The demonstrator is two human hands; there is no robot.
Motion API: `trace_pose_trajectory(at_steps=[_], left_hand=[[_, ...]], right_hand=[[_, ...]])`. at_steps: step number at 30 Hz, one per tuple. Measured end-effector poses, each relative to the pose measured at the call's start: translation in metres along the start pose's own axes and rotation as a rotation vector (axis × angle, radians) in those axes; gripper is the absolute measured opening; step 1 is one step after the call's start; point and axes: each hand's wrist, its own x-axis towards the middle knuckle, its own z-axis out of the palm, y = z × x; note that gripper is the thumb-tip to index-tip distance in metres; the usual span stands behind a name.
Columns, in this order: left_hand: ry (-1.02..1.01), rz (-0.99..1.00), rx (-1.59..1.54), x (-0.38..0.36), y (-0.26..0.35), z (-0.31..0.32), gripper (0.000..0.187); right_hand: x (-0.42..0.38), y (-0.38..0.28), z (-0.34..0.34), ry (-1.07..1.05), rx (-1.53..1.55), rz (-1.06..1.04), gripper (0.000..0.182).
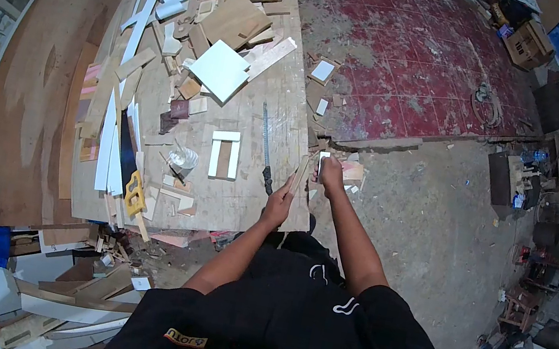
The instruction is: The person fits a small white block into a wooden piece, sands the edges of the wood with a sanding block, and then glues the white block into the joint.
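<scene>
Now my left hand grips a wood strip; my right hand pinches a white piece beside it, the saw just left.

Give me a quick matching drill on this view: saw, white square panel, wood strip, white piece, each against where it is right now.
Things:
1. saw
2. white square panel
3. wood strip
4. white piece

Places:
A. in the right hand
B. on the scrap pile at the board's far end
C. in the left hand
D. flat on the board, handle toward the person

Pairs: 1-D, 2-B, 3-C, 4-A
</scene>
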Motion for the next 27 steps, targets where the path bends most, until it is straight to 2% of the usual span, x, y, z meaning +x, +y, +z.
trace_pose_trajectory(at_steps=[1,3,4,5,7,8,11,14,16,18,19,21,22,23,25,26,27], left_hand=[[0.002,0.002,0.001,0.001,-0.001,-0.002,0.046],[-0.012,-0.047,-0.011,0.000,-0.003,-0.003,0.046],[-0.013,-0.050,-0.011,-0.002,-0.005,-0.003,0.046],[-0.022,-0.065,-0.006,0.000,-0.005,-0.004,0.046],[-0.032,-0.081,-0.001,0.001,-0.004,-0.005,0.046],[-0.042,-0.105,-0.006,0.001,-0.003,-0.005,0.046],[-0.050,-0.113,0.008,0.001,-0.011,-0.001,0.048],[-0.068,-0.139,0.026,-0.001,0.006,-0.002,0.051],[-0.083,-0.183,0.024,-0.001,0.009,-0.001,0.051],[0.010,-0.059,0.018,-0.002,0.008,0.002,0.050],[0.009,-0.059,0.017,-0.002,0.005,0.003,0.050],[0.007,-0.087,0.018,-0.001,0.003,0.002,0.050],[0.014,-0.080,0.037,-0.001,0.004,0.002,0.050],[0.010,-0.080,0.035,-0.002,0.006,0.002,0.050],[-0.008,-0.177,0.045,-0.002,0.006,0.002,0.050],[0.040,-0.045,0.084,-0.001,-0.003,0.005,0.049],[0.039,-0.044,0.084,0.000,-0.006,0.003,0.049]], right_hand=[[0.006,0.014,-0.004,-0.002,0.000,-0.002,0.022],[0.015,0.050,-0.011,0.060,-0.443,-0.343,0.025],[-0.005,0.043,-0.009,0.004,-0.398,-0.154,0.027],[-0.020,0.032,-0.005,-0.094,-0.551,-0.154,0.025],[-0.029,0.048,0.000,-0.242,-0.255,-0.036,0.023],[-0.027,0.057,0.000,-0.295,-0.226,-0.028,0.020],[-0.037,0.047,0.007,-0.256,-0.061,0.097,0.021],[-0.046,0.035,0.009,-0.261,-0.053,0.134,0.020],[-0.047,0.038,0.010,-0.253,-0.062,0.149,0.020],[-0.050,0.042,0.012,-0.261,-0.099,0.123,0.022],[-0.052,0.045,0.011,-0.260,-0.099,0.124,0.022],[-0.057,0.053,0.009,-0.299,-0.133,0.137,0.022],[-0.060,0.059,0.009,-0.320,-0.136,0.046,0.019],[-0.063,0.065,0.006,-0.315,-0.136,0.047,0.019],[-0.074,0.067,0.003,-0.369,-0.163,0.075,0.019],[-0.070,0.074,-0.001,-0.416,-0.328,-0.058,0.022],[-0.072,0.078,-0.004,-0.414,-0.328,-0.058,0.022]])
